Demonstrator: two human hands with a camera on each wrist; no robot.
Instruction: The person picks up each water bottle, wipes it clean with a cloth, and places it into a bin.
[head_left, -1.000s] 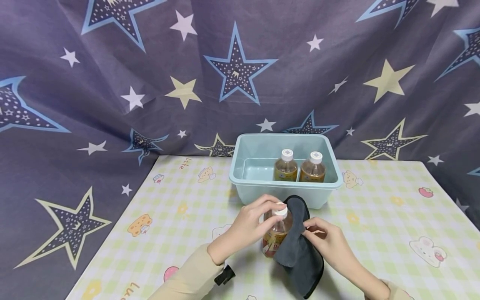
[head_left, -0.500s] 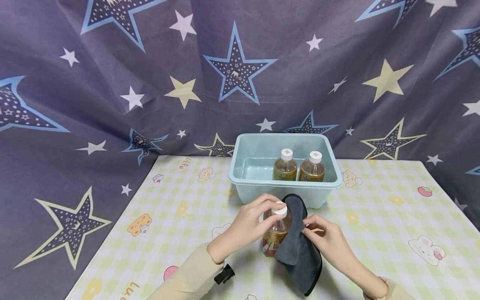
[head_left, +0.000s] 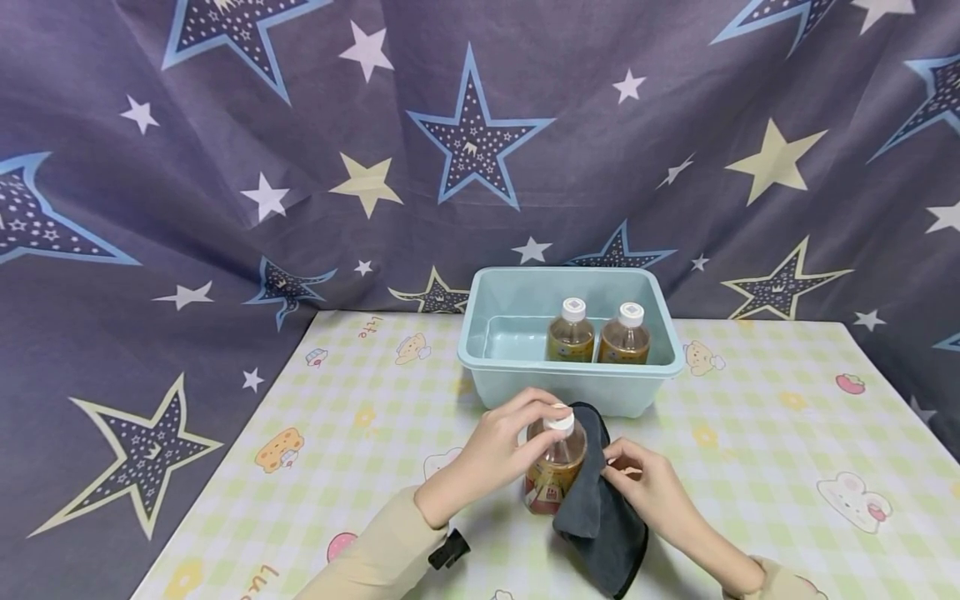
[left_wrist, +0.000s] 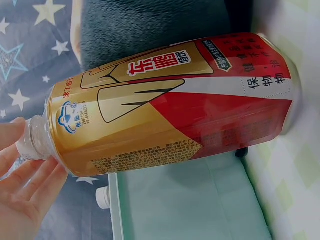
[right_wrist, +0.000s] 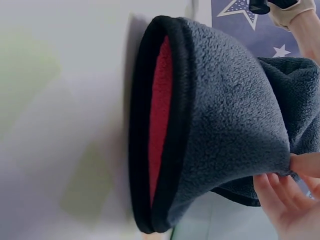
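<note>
My left hand (head_left: 498,450) grips the white cap of a drink bottle (head_left: 551,479) from above, holding it upright on the table. In the left wrist view the bottle (left_wrist: 170,105) shows a gold and red label. A dark grey cloth (head_left: 600,525) with black edging lies against the bottle's right side. Thumb and fingers of my right hand (head_left: 656,487) pinch this cloth. Seen from the right wrist, the cloth (right_wrist: 230,105) is folded and fuzzy, with a red inner face showing, and the right hand (right_wrist: 295,195) pinches its fold.
Just behind the bottle stands a light blue plastic bin (head_left: 555,387). Inside its right half are two capped bottles, one (head_left: 572,342) beside the other (head_left: 626,343). A checked cloth with cartoon prints covers the table (head_left: 360,483). A star-patterned curtain (head_left: 315,117) hangs behind.
The right hand has moved the cloth slightly down along the bottle's right side, showing more of the bottle. The left hand keeps its place on the cap.
</note>
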